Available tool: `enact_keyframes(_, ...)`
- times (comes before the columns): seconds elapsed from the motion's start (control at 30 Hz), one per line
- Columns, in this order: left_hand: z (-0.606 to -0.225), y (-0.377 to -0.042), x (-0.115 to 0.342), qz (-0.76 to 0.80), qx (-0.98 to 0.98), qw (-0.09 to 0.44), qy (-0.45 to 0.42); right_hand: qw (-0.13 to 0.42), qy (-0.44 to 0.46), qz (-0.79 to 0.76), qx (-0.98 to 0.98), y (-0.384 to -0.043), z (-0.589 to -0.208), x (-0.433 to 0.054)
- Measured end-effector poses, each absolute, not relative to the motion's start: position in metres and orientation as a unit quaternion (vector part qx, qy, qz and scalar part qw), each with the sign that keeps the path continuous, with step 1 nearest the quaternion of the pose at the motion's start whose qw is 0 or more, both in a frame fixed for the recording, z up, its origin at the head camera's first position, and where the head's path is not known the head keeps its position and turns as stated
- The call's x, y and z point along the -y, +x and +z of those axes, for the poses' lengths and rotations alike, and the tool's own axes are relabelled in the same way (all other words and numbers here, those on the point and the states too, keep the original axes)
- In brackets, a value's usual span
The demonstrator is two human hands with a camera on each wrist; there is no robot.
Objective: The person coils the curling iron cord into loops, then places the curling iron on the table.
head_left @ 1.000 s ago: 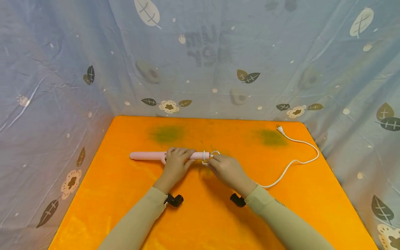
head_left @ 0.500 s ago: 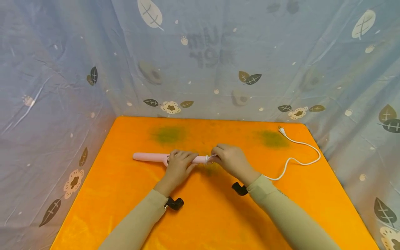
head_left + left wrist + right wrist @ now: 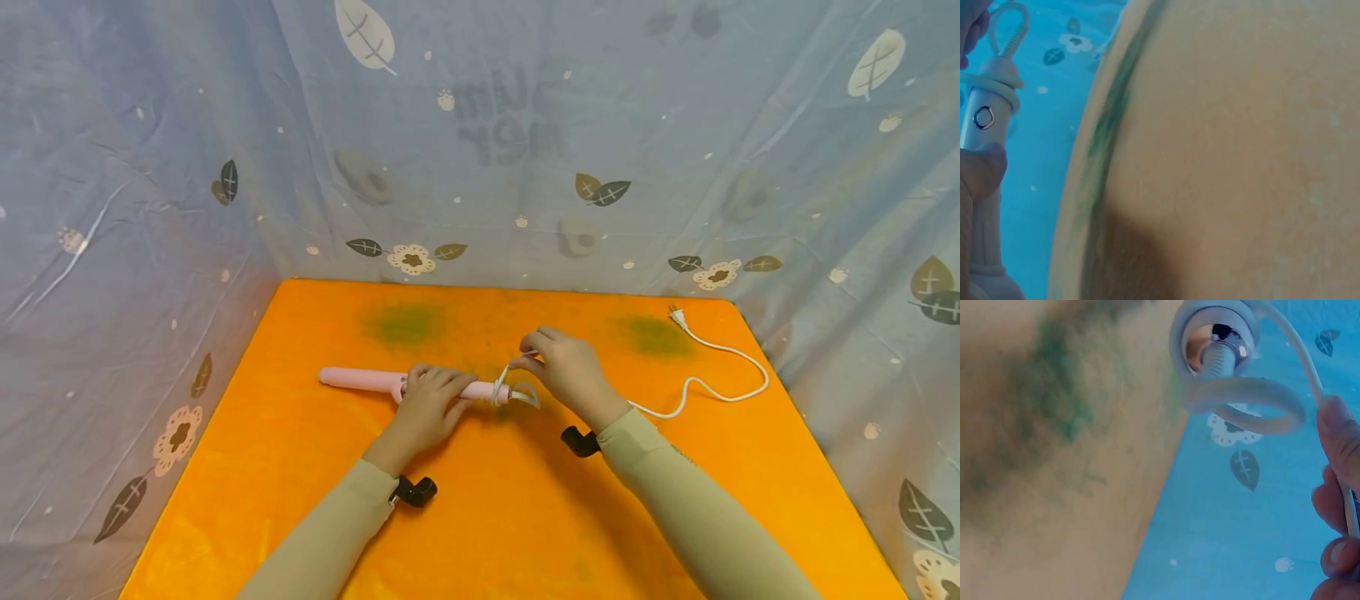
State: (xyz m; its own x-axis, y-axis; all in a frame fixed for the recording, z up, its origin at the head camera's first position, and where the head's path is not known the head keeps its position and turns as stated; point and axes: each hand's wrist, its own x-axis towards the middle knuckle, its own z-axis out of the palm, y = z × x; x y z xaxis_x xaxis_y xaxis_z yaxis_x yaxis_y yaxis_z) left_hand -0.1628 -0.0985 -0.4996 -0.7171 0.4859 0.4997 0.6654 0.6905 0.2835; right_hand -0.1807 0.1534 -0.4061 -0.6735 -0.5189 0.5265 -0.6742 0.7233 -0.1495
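A pink curling iron [image 3: 360,379] lies crosswise on the orange table, its rounded barrel tip to the left. My left hand [image 3: 429,408] grips its handle; in the left wrist view the thumb crosses the handle [image 3: 986,234] below a round button. The white cord [image 3: 501,382] goes around the handle's right end, with a loop sticking out beyond it. Raised to the right of that end, my right hand [image 3: 572,375] pinches the cord. In the right wrist view, thumb and fingers hold the cord [image 3: 1300,353] as it runs from the handle end.
The rest of the cord snakes over the right side of the orange table [image 3: 480,517] to a white two-pin plug [image 3: 678,317] near the back right corner. Patterned blue-grey curtains [image 3: 495,192] stand behind and at both sides. Black wrist cameras [image 3: 415,492] hang under the sleeves.
My right hand has risen and moved right, away from the handle end, drawing the cord up with it. The left hand keeps its grip, and the iron's right end tilts slightly nearer to me.
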Motion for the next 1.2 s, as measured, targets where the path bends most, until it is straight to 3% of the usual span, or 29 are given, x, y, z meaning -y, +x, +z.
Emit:
enact_keyframes(0.23, -0.5, -0.159, 0.101, -0.23, 0.89, 0.206, -0.335, 0.221, 0.306, 0.203, 0.904, -0.186, -0.415, -0.151)
enact_keyframes(0.9, -0.503, -0.151, 0.105, -0.246, 0.864, 0.268, -0.348, 0.035, 0.181, 0.307, 0.934, -0.185, -0.449, -0.148)
enact_keyframes(1.2, -0.497, -0.156, 0.101, -0.268, 0.859, 0.29, -0.326, 0.044, 0.205, 0.308, 0.928, -0.175, -0.467, -0.141)
